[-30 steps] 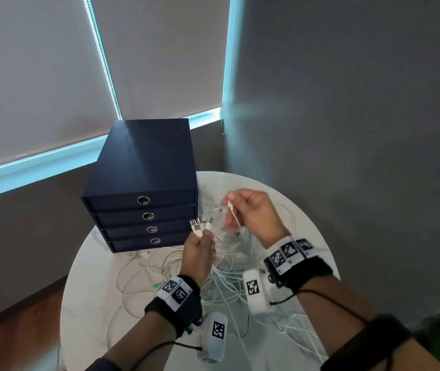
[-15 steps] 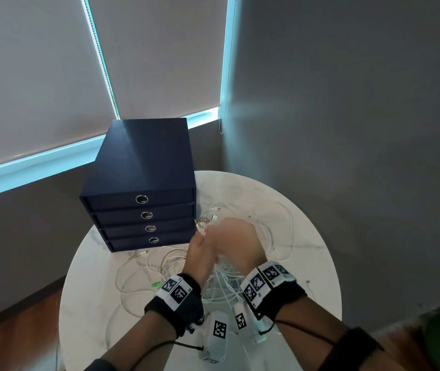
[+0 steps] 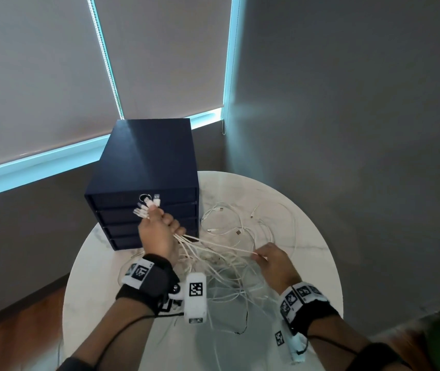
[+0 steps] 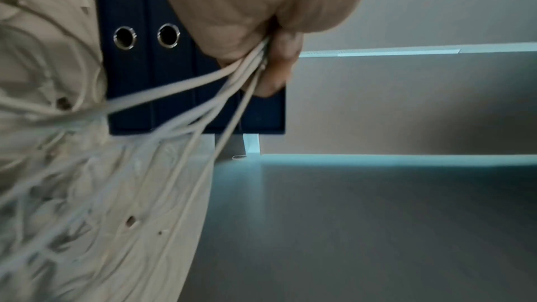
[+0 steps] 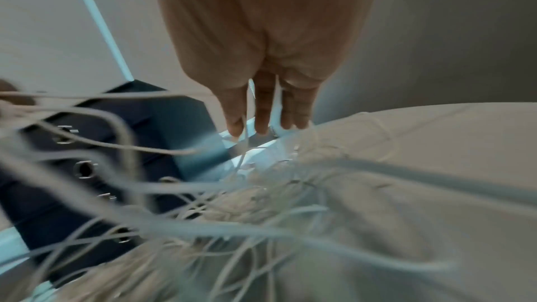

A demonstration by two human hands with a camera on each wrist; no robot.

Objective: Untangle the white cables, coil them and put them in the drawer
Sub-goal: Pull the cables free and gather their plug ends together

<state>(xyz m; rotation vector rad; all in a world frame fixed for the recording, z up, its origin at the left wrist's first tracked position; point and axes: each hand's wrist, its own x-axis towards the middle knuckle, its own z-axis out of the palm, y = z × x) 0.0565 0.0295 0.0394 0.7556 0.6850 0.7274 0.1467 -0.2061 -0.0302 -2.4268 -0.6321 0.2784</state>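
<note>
The hands have parted: left hand [image 3: 157,234] lifted, fist gripping cables [image 3: 146,207] before the shut drawers [image 3: 122,199]; right hand [image 3: 275,263] pulled aside over the bench [image 3: 307,236] tangle. Its wrist view shows one strand pinched between near-straight fingers [image 5: 263,109]

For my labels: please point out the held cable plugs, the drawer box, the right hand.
held cable plugs [image 3: 146,207], head view, white tips.
drawer box [image 3: 149,153], head view, top face.
right hand [image 3: 275,263], head view, its back.

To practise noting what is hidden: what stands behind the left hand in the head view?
The dark blue drawer unit, with its drawers closed. The left hand, gripping white cables just below their plugs, covers the lower ring pulls in that view. Only the top ring peeks out.
</note>
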